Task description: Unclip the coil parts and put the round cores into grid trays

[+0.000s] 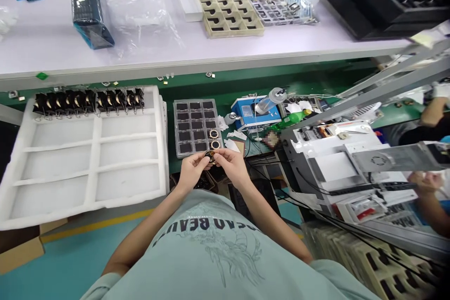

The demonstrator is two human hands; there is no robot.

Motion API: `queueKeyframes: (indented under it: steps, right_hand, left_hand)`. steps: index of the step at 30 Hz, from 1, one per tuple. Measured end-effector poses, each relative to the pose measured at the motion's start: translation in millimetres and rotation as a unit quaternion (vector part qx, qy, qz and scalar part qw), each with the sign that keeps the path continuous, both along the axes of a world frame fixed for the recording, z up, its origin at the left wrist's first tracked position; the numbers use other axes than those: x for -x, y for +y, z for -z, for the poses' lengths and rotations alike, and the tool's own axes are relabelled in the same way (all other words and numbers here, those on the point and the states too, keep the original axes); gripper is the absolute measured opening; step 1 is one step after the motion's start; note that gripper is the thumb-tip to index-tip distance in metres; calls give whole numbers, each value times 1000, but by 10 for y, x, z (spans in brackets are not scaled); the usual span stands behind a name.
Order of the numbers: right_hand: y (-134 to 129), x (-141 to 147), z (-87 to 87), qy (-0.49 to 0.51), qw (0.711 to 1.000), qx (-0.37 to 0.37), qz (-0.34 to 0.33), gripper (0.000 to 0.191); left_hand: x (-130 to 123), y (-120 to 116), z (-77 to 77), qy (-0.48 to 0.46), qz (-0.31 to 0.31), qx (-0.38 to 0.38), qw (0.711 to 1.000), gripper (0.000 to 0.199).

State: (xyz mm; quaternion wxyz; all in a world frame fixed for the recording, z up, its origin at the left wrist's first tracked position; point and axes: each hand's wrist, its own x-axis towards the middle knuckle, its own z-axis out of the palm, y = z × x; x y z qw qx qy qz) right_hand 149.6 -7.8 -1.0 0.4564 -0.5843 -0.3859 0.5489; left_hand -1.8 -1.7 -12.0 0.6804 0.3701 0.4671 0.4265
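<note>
Between my two hands is a small round gold-rimmed part (210,156) with a dark middle, perhaps a watch case; its details are too small to tell. My left hand (192,168) pinches it from the left, thumb on top. From the right, the fingers of my right hand (230,164) close on its other edge. Just beyond my hands lies a grey compartment tray (178,126) with dark square pockets. Two gold rings, an upper ring (213,134) and a lower ring (214,145), sit in its right column, close to my right fingertips.
A white foam tray (93,159) at left holds a row of black clipped parts (66,101). Right of the grey tray stands a blue machine (255,112) with a clear cylinder. A beige compartment tray (234,33) rests on the raised shelf. A co-worker's hands (427,180) show at far right.
</note>
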Motion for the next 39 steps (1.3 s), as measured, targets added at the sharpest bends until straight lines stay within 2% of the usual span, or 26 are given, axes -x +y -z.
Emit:
queueKeyframes:
  steps: [6, 12, 16, 21, 23, 25, 28, 30, 32, 35, 39]
  right_hand:
    - [15, -130, -100, 22, 998, 5, -58, 30]
    - [-5, -232, -170, 21, 993, -47, -103, 29]
    - [-62, -252, -185, -30, 993, -76, -86, 33]
    - [-48, -312, -179, -146, 977, -97, -118, 16]
    - [124, -371, -97, -212, 961, -113, -141, 15]
    - [433, -439, 56, -301, 932, -135, -148, 18]
    - [1035, -510, 385, -442, 868, -168, -151, 25]
    - [1391, -523, 616, -508, 824, -170, -183, 29]
    - [1627, -519, 812, -553, 784, -165, -226, 31]
    - [1758, -520, 1002, -588, 741, -172, -275, 34]
    - [1707, -559, 1115, -596, 717, -205, -297, 38]
  left_hand:
    - [74, 42, -80, -14, 39, 20, 999, 39]
    - [62, 98, -169, -12, 58, 31, 998, 40]
    - [41, 99, -141, -5, 67, 30, 997, 36]
    - [7, 91, -70, 10, 100, 19, 995, 37]
    - [17, 102, -36, 11, 80, 16, 997, 44]
    - [72, 109, 1, 27, 43, 10, 999, 51]
    - [259, 66, 47, 93, -12, -13, 996, 45]
    - [431, -13, 62, 147, -43, -30, 988, 40]
    - [601, -121, 64, 189, -73, -34, 979, 36]
    - [789, -276, 62, 215, -125, -26, 968, 34]
    - [886, -367, 66, 224, -164, -24, 960, 33]
